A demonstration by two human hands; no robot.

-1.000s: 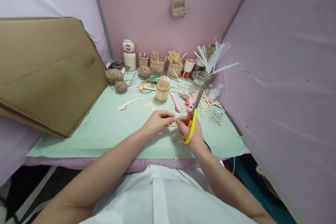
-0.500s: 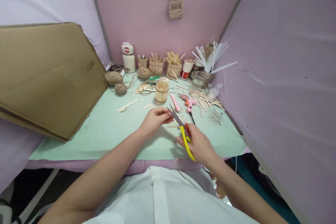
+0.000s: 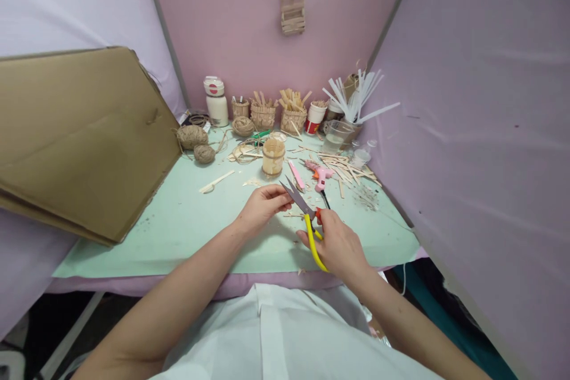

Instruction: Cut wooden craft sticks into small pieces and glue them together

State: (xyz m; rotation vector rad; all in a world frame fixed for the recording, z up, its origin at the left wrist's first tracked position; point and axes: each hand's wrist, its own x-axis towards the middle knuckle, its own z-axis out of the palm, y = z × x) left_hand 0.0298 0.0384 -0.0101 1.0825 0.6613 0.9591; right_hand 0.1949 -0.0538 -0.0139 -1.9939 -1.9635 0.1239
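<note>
My right hand is closed around the yellow handles of a pair of scissors. Their blades are slightly parted and point up and left. The blade tips reach the fingers of my left hand, which are pinched together. Whatever the left fingers hold is too small to make out. Just beyond the blades stands a small round wooden cup with twine bands. A pink knife-like tool and a pink glue gun lie right of the cup.
A large cardboard sheet leans at the left. Twine balls, a white jar and baskets of sticks line the back. Loose wooden strips and a plastic cup holding liquid are at the right.
The scissor blades have closed slightly beside my left fingers. Both hands keep nearly the same place, and the view has shifted a little.
</note>
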